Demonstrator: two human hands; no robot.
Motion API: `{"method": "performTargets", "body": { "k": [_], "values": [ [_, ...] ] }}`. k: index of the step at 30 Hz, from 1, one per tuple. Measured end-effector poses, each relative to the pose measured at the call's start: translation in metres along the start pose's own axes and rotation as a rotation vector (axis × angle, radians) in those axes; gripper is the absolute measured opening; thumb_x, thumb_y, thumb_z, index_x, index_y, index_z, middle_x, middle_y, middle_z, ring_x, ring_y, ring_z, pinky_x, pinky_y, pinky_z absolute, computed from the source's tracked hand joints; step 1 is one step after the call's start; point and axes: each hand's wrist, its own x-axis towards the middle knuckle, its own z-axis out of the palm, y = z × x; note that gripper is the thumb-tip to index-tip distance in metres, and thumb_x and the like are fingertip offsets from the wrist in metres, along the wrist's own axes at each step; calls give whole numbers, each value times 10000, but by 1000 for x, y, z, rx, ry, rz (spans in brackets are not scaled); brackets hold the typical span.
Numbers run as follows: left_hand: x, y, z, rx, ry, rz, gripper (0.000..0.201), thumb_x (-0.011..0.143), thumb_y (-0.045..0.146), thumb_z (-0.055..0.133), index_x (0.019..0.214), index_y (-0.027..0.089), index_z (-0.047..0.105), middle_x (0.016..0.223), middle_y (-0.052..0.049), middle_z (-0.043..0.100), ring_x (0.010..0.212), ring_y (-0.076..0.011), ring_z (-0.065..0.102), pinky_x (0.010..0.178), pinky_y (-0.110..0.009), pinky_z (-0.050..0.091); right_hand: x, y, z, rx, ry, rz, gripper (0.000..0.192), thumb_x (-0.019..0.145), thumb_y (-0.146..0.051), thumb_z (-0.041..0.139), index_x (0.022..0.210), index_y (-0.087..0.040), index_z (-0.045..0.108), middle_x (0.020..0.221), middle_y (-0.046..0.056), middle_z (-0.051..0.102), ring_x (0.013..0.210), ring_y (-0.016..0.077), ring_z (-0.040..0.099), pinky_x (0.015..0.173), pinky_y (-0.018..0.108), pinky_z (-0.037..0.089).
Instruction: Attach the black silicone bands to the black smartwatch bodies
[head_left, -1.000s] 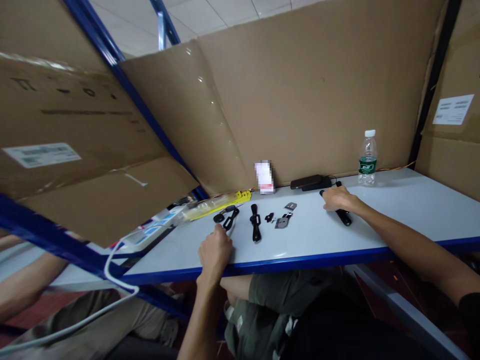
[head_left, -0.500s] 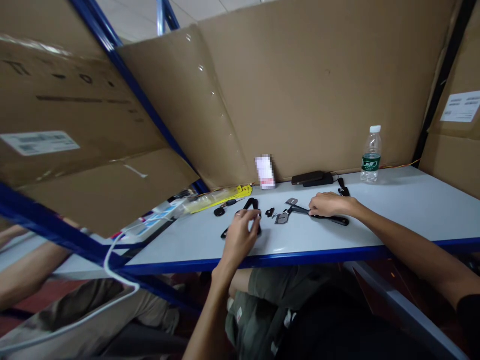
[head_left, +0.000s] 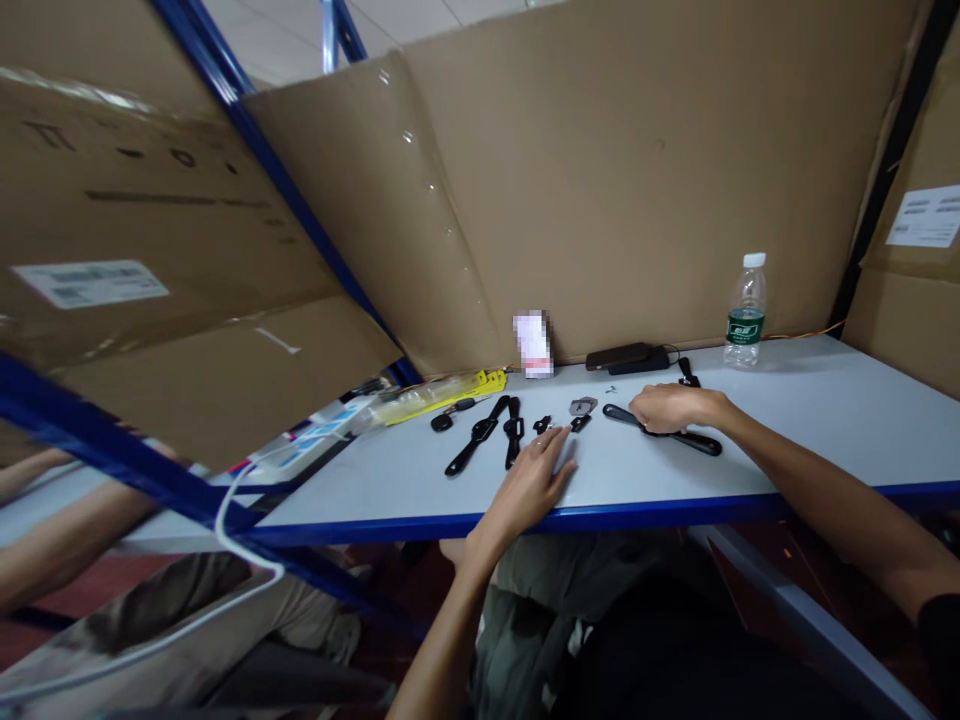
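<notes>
My right hand (head_left: 675, 408) is closed around the middle of a black two-handled spokeshave body (head_left: 701, 441), its ends sticking out on both sides. Fingers apart, my left hand (head_left: 534, 482) reaches over the table, its fingertips by a small black cap piece (head_left: 541, 426). Another small black cap piece (head_left: 579, 424) lies to the right of those fingertips. Just behind it are grey metal blades (head_left: 582, 406), overlapping. Two more black spokeshave bodies, one slanted (head_left: 477, 437) and one nearly upright in view (head_left: 514, 432), rest left of my left hand. Tiny screws (head_left: 611, 390) lie farther back.
A water bottle (head_left: 745, 312) stands at the back right. Dark flat cases (head_left: 628, 358) and a propped phone (head_left: 533, 344) line the cardboard wall. Keys (head_left: 442, 422), yellow-edged packaging (head_left: 442, 395) and a power strip (head_left: 315, 440) lie leftward. A co-worker's arm (head_left: 67, 540) is at far left.
My left hand has moved right, away from the two spokeshave bodies, and its fingers have spread. The grey blades now lie together. The held spokeshave body has shifted right with my right hand.
</notes>
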Motion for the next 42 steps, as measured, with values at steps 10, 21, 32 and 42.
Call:
{"method": "performTargets", "body": {
  "k": [10, 21, 32, 42],
  "values": [
    [3, 18, -16, -15, -51, 91, 374, 984, 382, 572, 1324, 249, 652, 1282, -115, 630, 1224, -286, 556, 1079, -483, 451, 21, -21, 23, 325, 134, -461, 204, 798, -93, 615, 936, -165, 746, 733, -5, 639, 644, 115, 575, 619, 230, 419],
    [4, 13, -15, -42, -70, 83, 332, 1004, 267, 510, 1265, 262, 715, 985, -85, 618, 953, -222, 596, 890, -354, 501, 26, -26, 33, 153, 291, -593, 238, 828, -70, 633, 965, -196, 781, 997, 77, 714, 984, 219, 618, 829, 305, 432],
    [4, 19, -22, -61, -138, 42, 360, 1014, 284, 472, 1286, 241, 703, 978, -88, 624, 941, -225, 606, 875, -329, 489, 35, -19, 30, 156, 287, -666, 277, 810, -25, 647, 972, -185, 803, 982, 76, 711, 993, 215, 609, 881, 314, 430],
    [4, 15, -20, -123, -152, 50, 378, 1020, 282, 456, 1312, 217, 688, 960, -87, 614, 921, -214, 600, 847, -313, 473, 38, -20, 34, 351, 260, -772, 408, 688, 89, 473, 700, -182, 778, 893, 44, 719, 864, 156, 615, 825, 268, 435]
  ]
}}
